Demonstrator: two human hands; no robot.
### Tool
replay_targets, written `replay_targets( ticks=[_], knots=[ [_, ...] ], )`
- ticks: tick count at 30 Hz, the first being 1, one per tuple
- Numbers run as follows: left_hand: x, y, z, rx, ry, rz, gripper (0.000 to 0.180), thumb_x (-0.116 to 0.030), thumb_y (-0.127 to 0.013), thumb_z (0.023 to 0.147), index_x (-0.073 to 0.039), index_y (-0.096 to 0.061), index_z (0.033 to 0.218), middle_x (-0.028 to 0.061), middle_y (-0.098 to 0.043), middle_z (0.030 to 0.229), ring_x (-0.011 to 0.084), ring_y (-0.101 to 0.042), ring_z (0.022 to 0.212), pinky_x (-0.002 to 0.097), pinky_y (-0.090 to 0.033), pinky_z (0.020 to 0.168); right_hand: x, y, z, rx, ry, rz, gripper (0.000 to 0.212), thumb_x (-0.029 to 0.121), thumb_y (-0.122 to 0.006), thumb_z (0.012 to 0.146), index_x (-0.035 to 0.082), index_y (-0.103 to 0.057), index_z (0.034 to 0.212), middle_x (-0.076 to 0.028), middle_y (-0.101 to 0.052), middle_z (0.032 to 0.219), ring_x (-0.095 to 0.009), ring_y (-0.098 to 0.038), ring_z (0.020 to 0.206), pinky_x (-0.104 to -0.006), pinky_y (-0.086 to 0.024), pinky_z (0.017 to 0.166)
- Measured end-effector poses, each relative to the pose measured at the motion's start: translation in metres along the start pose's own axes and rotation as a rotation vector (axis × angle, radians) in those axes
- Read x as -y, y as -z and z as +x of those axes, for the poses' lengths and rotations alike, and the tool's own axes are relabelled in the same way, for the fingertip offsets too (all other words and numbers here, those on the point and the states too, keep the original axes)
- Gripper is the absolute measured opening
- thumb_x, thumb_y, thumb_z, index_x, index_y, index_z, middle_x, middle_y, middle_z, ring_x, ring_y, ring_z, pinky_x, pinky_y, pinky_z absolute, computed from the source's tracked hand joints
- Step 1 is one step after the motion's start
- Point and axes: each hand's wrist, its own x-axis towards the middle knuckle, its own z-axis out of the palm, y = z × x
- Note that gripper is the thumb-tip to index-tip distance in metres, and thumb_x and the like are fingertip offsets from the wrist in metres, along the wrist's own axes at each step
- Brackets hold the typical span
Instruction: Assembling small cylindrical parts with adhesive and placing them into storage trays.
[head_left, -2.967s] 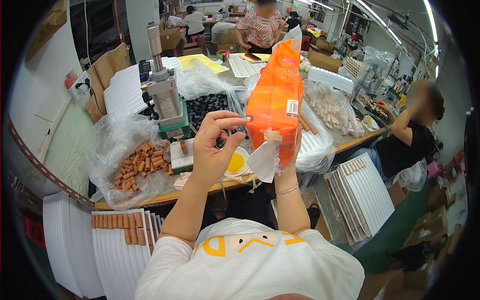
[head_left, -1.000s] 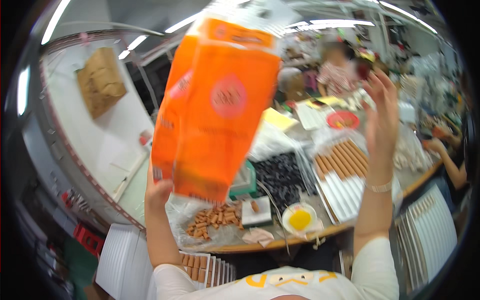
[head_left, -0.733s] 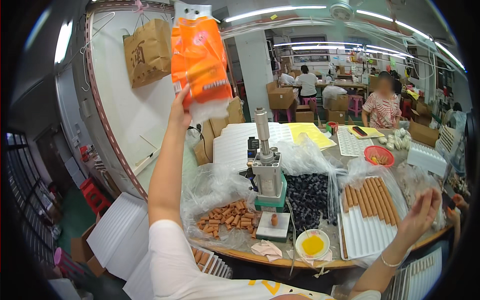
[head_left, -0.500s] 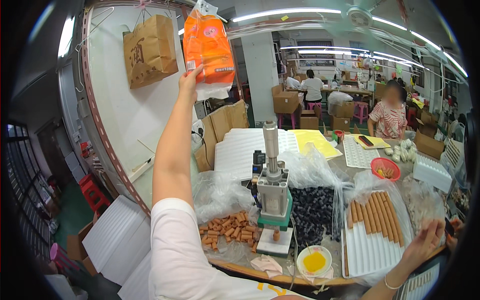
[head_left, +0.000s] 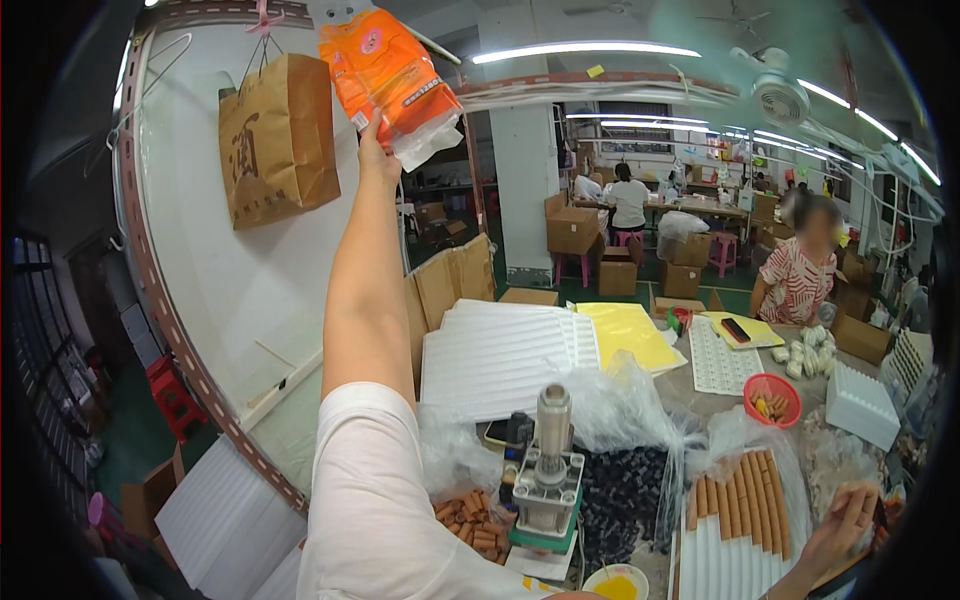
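Observation:
High at the upper left, my left hand grips the lower edge of an orange hanging tissue pack, thumb on its front. The pack tilts, its clear top close to the overhead rail and its whitish end hanging at the lower right. My left arm is stretched straight up. At the lower right, my right hand is raised beside a white ridged tray with brown tubes. Its fingers are bent together next to a small dark thing that I cannot make out.
A brown paper bag hangs left of the pack. Below stands a metal press between loose brown pieces and black pieces. A bowl of yellow liquid sits in front. Across the table is a person.
My view has tilted upward, so the table sits lower. The tissue pack has turned, its lower end swinging right, still in my left hand. My right hand's fingers are more curled.

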Motion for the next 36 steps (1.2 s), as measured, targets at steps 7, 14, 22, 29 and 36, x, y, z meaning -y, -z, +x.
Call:
replay_targets(
  ticks=[7, 14, 22, 29, 36],
  knots=[
    [0.012, 0.015, 0.033, -0.054, -0.057, -0.178, 0.043, -0.027, -0.065, 0.090, -0.007, -0.052, 0.126, 0.0075, -0.061, 0.122, 0.0248, -0.061, 0.105, 0.0377, -0.050, 0.092, -0.009, -0.024, 0.031, 0.037, -0.089, -0.051, 0.016, 0.014, -0.047, 0.102, 0.006, -0.047, 0.089, 0.001, -0.034, 0.070, -0.007, -0.031, 0.062, -0.0222, -0.027, 0.059],
    [-0.004, 0.004, 0.023, -0.094, -0.050, -0.152, 0.049, -0.031, -0.063, 0.090, -0.007, -0.049, 0.129, 0.0104, -0.057, 0.128, 0.0299, -0.054, 0.118, 0.0493, -0.041, 0.105, -0.014, -0.042, 0.050, 0.034, -0.133, -0.064, 0.017, 0.015, -0.047, 0.102, 0.007, -0.046, 0.088, 0.002, -0.036, 0.069, -0.004, -0.032, 0.061, -0.0204, -0.026, 0.055],
    [-0.001, 0.005, 0.014, -0.162, -0.039, -0.128, 0.054, -0.034, -0.065, 0.088, -0.007, -0.047, 0.132, 0.0105, -0.056, 0.130, 0.0300, -0.052, 0.120, 0.0498, -0.039, 0.106, -0.027, -0.041, 0.057, 0.052, -0.165, -0.103, 0.019, 0.017, -0.050, 0.101, 0.009, -0.046, 0.084, 0.004, -0.037, 0.068, -0.003, -0.033, 0.057, -0.0190, -0.024, 0.051],
    [0.003, 0.002, 0.003, -0.200, 0.019, -0.160, 0.051, -0.034, -0.065, 0.088, -0.009, -0.050, 0.129, 0.0099, -0.058, 0.126, 0.0286, -0.054, 0.118, 0.0486, -0.041, 0.105, -0.039, -0.048, 0.054, 0.032, -0.158, -0.122, 0.019, 0.017, -0.051, 0.101, 0.010, -0.046, 0.084, 0.005, -0.038, 0.067, -0.002, -0.034, 0.057, -0.0180, -0.024, 0.050],
    [0.000, 0.011, 0.002, -0.192, 0.021, -0.170, 0.055, -0.037, -0.065, 0.087, -0.010, -0.047, 0.132, 0.0096, -0.055, 0.130, 0.0291, -0.052, 0.120, 0.0482, -0.040, 0.106, -0.048, -0.048, 0.054, 0.057, -0.190, -0.114, 0.019, 0.018, -0.051, 0.101, 0.010, -0.046, 0.084, 0.004, -0.039, 0.068, -0.002, -0.033, 0.057, -0.0178, -0.024, 0.049]
  ],
)
